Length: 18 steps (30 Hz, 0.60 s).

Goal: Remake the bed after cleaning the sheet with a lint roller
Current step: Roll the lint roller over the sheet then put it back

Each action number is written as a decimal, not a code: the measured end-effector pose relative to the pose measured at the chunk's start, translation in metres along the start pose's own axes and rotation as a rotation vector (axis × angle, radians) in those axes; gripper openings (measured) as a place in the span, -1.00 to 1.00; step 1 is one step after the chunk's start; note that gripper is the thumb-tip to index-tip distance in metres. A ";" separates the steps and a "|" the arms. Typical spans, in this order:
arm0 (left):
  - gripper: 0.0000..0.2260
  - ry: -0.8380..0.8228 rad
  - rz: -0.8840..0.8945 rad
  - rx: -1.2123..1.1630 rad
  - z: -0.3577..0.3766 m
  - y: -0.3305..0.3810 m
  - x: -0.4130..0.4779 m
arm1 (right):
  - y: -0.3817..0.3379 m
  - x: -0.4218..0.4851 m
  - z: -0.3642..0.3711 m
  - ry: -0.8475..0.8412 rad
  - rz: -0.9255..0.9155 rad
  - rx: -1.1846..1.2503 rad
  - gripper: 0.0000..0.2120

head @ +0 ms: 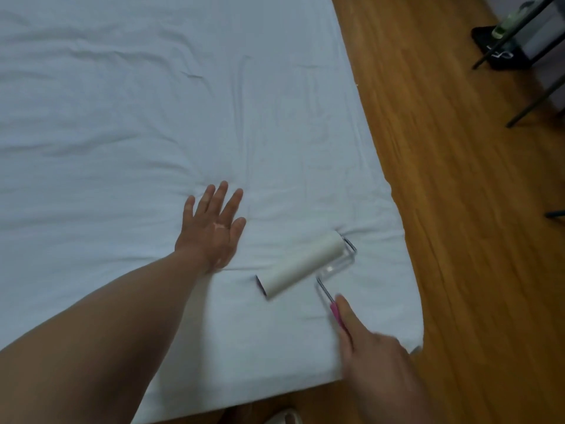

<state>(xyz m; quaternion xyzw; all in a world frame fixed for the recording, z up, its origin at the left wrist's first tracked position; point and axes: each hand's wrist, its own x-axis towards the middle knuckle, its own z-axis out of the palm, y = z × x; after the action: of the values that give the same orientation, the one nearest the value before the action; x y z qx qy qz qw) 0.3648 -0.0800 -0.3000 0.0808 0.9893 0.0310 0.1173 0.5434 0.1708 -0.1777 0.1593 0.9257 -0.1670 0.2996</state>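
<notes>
Pressing left hand (214,228) palm-down on white sheet (122,117), fingers straight and spread, wrinkles fanning out around the fingertips. Gripping lint roller (301,264) by its pink handle (336,316) with right hand (376,356), forefinger stretching along the handle toward 11 o'clock; remaining fingers blurring, apparently curling round the handle. Resting the roller's white drum on the sheet, at 4 o'clock from the left hand, near it but apart, drum axis running from 8 o'clock to 2 o'clock, wire frame looping from the drum's 2 o'clock end back to the handle. Working close to the bed (397,301) corner at 5 o'clock of the view. Showing wooden floor (458,179) along the bed's edge from 1 to 5 o'clock. Standing on the floor at 1 o'clock: dark metal legs (489,53), with a greenish bottle (504,22) among them, details too small to tell.
</notes>
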 end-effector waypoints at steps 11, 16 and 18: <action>-0.48 0.086 0.045 -0.210 -0.004 -0.007 -0.002 | 0.002 0.022 -0.039 -0.103 -0.111 -0.040 -0.60; -0.50 -0.007 -0.047 -0.094 -0.010 0.005 -0.016 | 0.090 -0.032 -0.030 -0.171 -0.073 -0.131 -0.54; -0.49 -0.032 -0.092 -0.077 -0.012 0.016 -0.030 | 0.108 -0.048 -0.049 -0.198 -0.077 -0.111 -0.46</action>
<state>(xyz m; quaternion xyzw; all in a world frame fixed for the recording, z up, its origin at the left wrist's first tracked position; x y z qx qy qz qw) 0.3929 -0.0694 -0.2806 0.0309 0.9880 0.0625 0.1376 0.5988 0.2775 -0.1343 0.0896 0.9049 -0.1418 0.3911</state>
